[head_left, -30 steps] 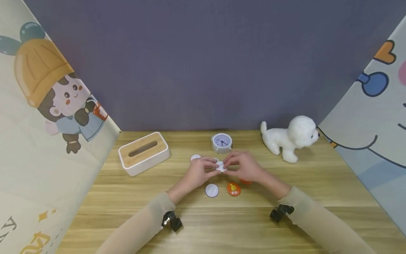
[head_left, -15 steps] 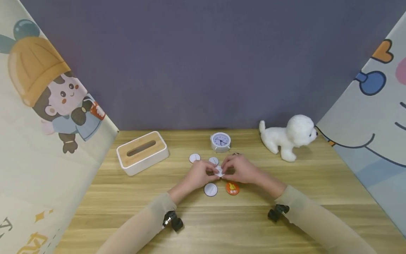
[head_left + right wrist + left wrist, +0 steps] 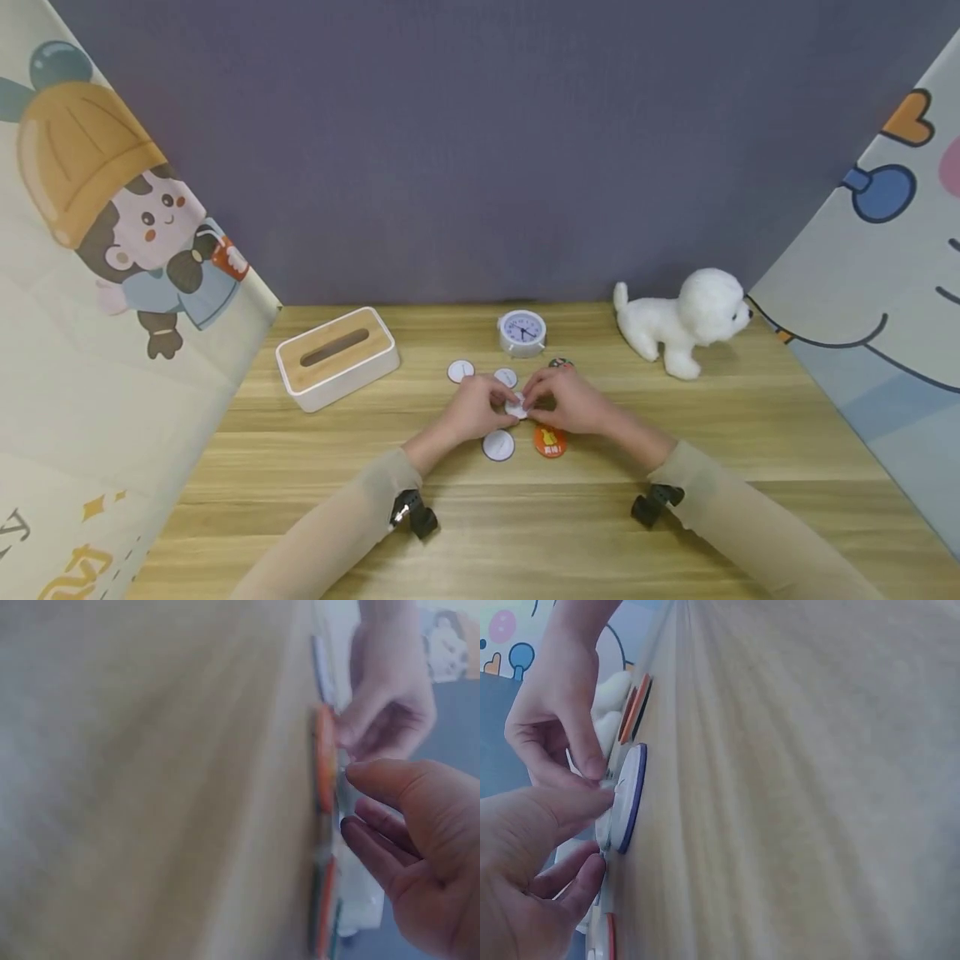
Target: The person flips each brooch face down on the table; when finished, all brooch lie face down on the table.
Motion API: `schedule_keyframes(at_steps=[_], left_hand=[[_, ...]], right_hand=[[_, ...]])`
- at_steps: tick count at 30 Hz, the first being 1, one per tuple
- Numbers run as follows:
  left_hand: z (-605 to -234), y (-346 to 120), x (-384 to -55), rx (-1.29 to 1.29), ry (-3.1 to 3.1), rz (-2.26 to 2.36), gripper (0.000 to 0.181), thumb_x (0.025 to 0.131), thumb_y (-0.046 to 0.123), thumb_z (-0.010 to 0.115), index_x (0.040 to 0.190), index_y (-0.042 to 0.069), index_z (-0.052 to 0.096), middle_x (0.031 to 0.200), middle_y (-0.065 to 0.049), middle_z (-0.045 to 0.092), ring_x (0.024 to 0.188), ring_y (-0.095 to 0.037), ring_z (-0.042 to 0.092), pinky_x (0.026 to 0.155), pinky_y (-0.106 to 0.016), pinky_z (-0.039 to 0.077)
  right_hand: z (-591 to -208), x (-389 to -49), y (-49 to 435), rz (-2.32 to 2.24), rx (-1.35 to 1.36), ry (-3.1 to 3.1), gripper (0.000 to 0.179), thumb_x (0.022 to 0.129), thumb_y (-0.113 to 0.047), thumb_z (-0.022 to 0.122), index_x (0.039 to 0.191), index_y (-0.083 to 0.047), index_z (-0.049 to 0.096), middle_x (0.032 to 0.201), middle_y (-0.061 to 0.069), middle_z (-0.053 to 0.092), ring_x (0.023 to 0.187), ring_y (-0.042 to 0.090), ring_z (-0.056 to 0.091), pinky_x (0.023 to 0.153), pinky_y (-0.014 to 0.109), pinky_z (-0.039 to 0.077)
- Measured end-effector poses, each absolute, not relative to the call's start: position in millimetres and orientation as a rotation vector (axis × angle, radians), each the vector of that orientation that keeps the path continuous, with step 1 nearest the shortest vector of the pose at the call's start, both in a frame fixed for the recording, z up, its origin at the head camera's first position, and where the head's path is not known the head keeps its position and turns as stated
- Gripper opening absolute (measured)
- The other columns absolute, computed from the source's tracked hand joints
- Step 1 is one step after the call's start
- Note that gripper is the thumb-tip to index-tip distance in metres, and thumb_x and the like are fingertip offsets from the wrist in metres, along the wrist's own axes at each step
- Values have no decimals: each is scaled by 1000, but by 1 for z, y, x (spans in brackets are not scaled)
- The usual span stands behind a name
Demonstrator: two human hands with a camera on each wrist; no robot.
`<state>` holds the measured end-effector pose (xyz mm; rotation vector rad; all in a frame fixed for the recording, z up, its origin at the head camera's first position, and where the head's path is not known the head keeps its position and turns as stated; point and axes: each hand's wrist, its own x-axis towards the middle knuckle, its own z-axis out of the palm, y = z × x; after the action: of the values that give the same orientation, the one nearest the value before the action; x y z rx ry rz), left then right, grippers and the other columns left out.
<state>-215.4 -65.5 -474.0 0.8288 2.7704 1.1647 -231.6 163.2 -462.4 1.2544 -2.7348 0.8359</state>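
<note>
Head view: I have the left hand (image 3: pixel 477 408) at nine o'clock of a white disc (image 3: pixel 515 407), thumb and fingers narrowed on its edge; the right hand (image 3: pixel 570 402) pinches it from three o'clock. The disc is mid-desk (image 3: pixel 517 525), between both sets of fingertips; whether it touches the surface I can't tell.

Clockwise around it: clock (image 3: pixel 522 335) at twelve, farther off; patterned disc (image 3: pixel 560 363) between one and two, partly behind the right hand; toy dog (image 3: pixel 678 321) at two, well apart; orange disc (image 3: pixel 550 442) near, between four and five; purple-rimmed disc (image 3: pixel 498 446) near, at seven; tissue box (image 3: pixel 352 379) well apart, between nine and ten; red-rimmed disc (image 3: pixel 461 371) at ten; pale disc (image 3: pixel 506 377) at eleven. Right wrist view blurred.
</note>
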Motion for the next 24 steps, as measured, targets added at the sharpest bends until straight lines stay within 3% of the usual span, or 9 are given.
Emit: schedule_keyframes(at_steps=[7,10,14,19,22,24], left_hand=[[-459,-47,-227,802,2745,1232,27,89,14,84,112,1,80,106,-13,82,92,-24,78,82,-25,65],[-455,-30,-236,734,2729,1260,29,93,11,80,119,-2,76,110,-16,81,97,-26,78,85,-25,65],[-457,-8,-248,631,2791,1173,30,94,14,80,120,0,76,101,-10,83,91,-19,79,82,-20,63],[-459,11,-257,621,2908,887,15,91,18,81,92,5,76,65,2,70,59,-7,61,60,-17,54],[-457,19,-258,606,2964,722,22,87,21,85,78,8,69,64,2,64,57,-10,57,55,-22,53],[-457,22,-259,604,3011,652,25,85,21,87,73,11,67,69,0,69,63,-12,61,60,-24,58]], right_hand=[[-443,-255,198,968,871,-2819,19,94,-2,74,111,3,78,106,19,80,94,31,78,84,43,69],[-438,-266,213,906,762,-2928,27,96,-8,74,120,4,75,111,22,79,95,34,79,83,47,68],[-439,-275,221,843,763,-3025,37,95,-13,74,126,8,71,114,25,78,100,35,78,86,49,67],[-446,-276,218,815,776,-3033,36,91,-11,73,121,9,72,107,23,77,92,29,72,84,49,63],[-448,-275,213,790,786,-3033,31,91,-10,74,117,7,74,101,19,78,88,27,71,83,49,62],[-448,-274,212,778,795,-3037,28,90,-8,75,114,6,75,100,18,78,90,28,72,83,49,62]])
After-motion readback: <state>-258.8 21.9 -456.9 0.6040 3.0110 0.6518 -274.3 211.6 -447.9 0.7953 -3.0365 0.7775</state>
